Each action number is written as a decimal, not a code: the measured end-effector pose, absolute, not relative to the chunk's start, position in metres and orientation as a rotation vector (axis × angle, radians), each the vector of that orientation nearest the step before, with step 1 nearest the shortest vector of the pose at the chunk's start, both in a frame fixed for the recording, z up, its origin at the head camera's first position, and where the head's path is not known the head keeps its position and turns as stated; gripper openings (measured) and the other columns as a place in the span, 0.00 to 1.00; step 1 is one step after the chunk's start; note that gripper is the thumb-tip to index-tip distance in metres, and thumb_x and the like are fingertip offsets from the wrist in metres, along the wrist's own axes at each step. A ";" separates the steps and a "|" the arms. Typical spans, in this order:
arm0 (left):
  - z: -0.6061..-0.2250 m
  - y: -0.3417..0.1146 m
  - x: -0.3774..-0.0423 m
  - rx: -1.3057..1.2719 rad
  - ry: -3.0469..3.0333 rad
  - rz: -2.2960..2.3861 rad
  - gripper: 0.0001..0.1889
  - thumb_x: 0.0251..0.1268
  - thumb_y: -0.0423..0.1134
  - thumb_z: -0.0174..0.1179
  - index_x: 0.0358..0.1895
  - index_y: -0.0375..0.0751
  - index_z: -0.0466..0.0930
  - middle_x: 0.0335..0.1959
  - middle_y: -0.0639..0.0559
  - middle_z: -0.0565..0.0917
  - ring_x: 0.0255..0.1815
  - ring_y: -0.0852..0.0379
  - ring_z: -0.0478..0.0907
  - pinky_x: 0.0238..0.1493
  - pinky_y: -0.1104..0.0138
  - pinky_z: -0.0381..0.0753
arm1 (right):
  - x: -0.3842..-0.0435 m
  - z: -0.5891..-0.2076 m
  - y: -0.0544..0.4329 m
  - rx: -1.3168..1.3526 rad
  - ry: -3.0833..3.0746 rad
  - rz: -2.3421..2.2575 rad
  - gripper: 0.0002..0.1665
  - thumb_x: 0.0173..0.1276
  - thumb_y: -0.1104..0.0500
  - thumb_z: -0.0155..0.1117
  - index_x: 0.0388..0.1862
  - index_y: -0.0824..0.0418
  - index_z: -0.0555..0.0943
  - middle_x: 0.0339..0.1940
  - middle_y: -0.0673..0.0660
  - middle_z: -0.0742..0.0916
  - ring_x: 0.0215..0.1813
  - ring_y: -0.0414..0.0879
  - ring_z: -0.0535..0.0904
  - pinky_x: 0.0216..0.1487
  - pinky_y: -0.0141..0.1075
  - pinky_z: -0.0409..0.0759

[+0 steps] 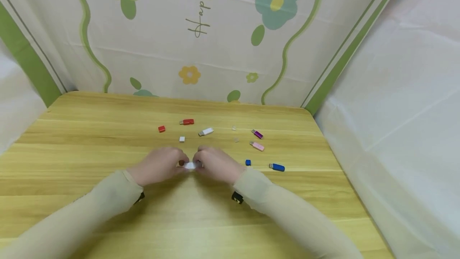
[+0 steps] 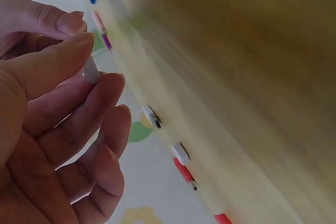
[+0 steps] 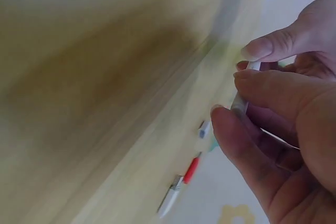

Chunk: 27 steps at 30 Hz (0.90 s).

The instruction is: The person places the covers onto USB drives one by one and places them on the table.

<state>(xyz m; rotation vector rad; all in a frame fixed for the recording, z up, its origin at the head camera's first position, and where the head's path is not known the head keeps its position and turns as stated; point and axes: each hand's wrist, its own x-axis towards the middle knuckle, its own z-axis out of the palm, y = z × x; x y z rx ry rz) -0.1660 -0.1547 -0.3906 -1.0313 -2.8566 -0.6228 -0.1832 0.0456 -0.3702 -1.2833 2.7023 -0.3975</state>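
Note:
Both hands meet over the near middle of the table around a small white USB stick (image 1: pixel 189 165). My left hand (image 1: pixel 159 166) pinches one end between thumb and fingers. The other end is pinched by my right hand (image 1: pixel 218 165). In the left wrist view the white stick (image 2: pixel 91 70) shows only as a short piece, its rest covered by fingertips. More of the white stick (image 3: pixel 240 103) appears in the right wrist view, slanting between the two hands. Whether its cap is on is hidden by the fingers.
Beyond the hands lie a red USB stick (image 1: pixel 187 122), red cap (image 1: pixel 161 129), white USB stick (image 1: pixel 206 132) and white cap (image 1: pixel 182 139). Rightward are two pale caps (image 1: pixel 234 128), a purple stick (image 1: pixel 257 134), pink stick (image 1: pixel 257 146), blue cap (image 1: pixel 248 162) and blue stick (image 1: pixel 278 167).

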 end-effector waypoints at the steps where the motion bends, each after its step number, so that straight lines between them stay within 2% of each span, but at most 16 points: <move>1: -0.393 -0.157 -0.171 -1.025 -2.876 -0.627 0.03 0.56 0.35 0.73 0.32 0.43 0.88 0.27 0.60 0.83 0.24 0.65 0.70 0.27 0.70 0.73 | -0.188 -0.371 0.043 -1.272 2.701 -0.395 0.08 0.65 0.61 0.71 0.42 0.62 0.87 0.36 0.51 0.84 0.35 0.37 0.76 0.39 0.22 0.75; 9: -0.396 -0.165 -0.193 -0.999 -2.947 -0.678 0.03 0.58 0.37 0.72 0.31 0.42 0.88 0.24 0.58 0.81 0.21 0.63 0.68 0.25 0.69 0.70 | -0.218 -0.382 0.030 -1.224 2.684 -0.388 0.07 0.65 0.62 0.71 0.42 0.61 0.88 0.36 0.50 0.86 0.36 0.37 0.78 0.38 0.24 0.76; 20: -0.392 -0.170 -0.201 -0.978 -3.032 -0.598 0.04 0.57 0.36 0.73 0.33 0.42 0.89 0.27 0.58 0.84 0.27 0.64 0.75 0.34 0.64 0.80 | -0.226 -0.386 0.023 -1.123 2.640 -0.365 0.06 0.64 0.59 0.72 0.40 0.57 0.89 0.35 0.48 0.88 0.35 0.35 0.79 0.39 0.25 0.76; 27: -0.397 -0.168 -0.204 -0.957 -3.052 -0.648 0.03 0.54 0.36 0.74 0.30 0.44 0.90 0.26 0.61 0.85 0.25 0.66 0.76 0.33 0.66 0.80 | -0.228 -0.391 0.020 -1.100 2.632 -0.362 0.05 0.62 0.58 0.74 0.35 0.57 0.89 0.31 0.46 0.87 0.32 0.35 0.78 0.36 0.25 0.76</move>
